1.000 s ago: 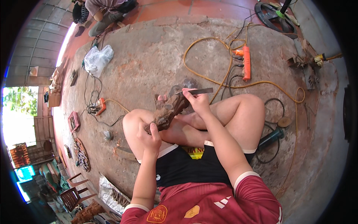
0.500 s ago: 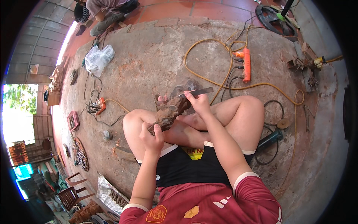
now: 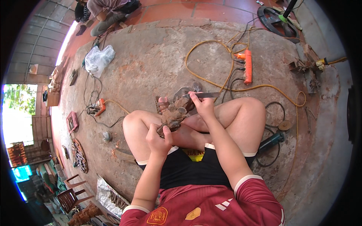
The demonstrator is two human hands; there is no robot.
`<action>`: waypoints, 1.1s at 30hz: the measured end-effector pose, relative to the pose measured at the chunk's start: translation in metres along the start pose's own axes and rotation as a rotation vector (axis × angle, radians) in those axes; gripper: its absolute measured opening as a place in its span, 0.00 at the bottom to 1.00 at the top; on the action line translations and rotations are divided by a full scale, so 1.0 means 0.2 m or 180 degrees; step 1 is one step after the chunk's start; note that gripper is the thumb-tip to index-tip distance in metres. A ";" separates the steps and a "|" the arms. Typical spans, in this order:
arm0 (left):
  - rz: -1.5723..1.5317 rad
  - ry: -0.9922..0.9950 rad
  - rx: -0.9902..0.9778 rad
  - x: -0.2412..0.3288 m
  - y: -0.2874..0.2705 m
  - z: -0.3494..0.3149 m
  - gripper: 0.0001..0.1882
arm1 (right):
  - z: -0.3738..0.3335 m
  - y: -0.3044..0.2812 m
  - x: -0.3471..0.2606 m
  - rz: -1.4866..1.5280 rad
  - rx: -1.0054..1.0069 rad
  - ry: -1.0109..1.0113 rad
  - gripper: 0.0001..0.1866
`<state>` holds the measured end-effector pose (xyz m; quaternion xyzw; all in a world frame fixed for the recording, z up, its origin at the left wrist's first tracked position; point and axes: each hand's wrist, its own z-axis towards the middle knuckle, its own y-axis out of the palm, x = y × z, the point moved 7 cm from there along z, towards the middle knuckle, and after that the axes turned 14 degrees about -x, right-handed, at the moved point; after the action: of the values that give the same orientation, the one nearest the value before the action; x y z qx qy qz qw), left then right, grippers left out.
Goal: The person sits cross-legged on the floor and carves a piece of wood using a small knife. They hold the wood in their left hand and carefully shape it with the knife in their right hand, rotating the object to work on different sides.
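Note:
My left hand [image 3: 159, 141] is closed round the near end of a brown, rough piece of carved wood [image 3: 174, 116], held above my crossed legs. My right hand [image 3: 204, 107] grips a flat, dark metal blade tool [image 3: 209, 95] between thumb and fingers. One end of the blade sticks out to the right; its other end points at the far part of the wood, where the contact is too small to make out. Behind the wood, a dark rounded object [image 3: 184, 93] sits on the floor by my foot, partly hidden.
An orange power strip [image 3: 247, 67] with a looping yellow cord lies ahead to the right. A dark green power tool [image 3: 272, 143] rests beside my right knee. To the left are a plastic bag [image 3: 98, 60], a smaller orange socket [image 3: 100, 107] and a clear cup [image 3: 106, 136]. Another person [image 3: 109, 15] crouches at far left.
My left hand has moved a little to the right, and the wood has tilted to a different angle. The blade in my right hand has shifted slightly right and lies more level.

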<state>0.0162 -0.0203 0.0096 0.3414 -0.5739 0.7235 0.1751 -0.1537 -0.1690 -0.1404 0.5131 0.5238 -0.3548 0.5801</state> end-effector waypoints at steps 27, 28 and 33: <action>0.0144 0.0197 0.0206 0.04 -0.01 0.10 0.08 | -0.02 0.02 -0.03 0.0215 -0.0028 0.0266 0.14; 0.0146 0.0186 0.0194 0.04 0.00 0.11 0.08 | -0.02 0.01 -0.04 0.0228 0.0073 0.0216 0.14; 0.0213 0.0134 0.0194 0.05 0.01 0.13 0.08 | 0.01 -0.02 0.03 0.0481 0.0040 0.0403 0.15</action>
<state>0.0160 -0.0462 0.0178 0.3119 -0.5589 0.7531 0.1524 -0.1560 -0.1702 -0.1465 0.5761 0.5170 -0.2802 0.5677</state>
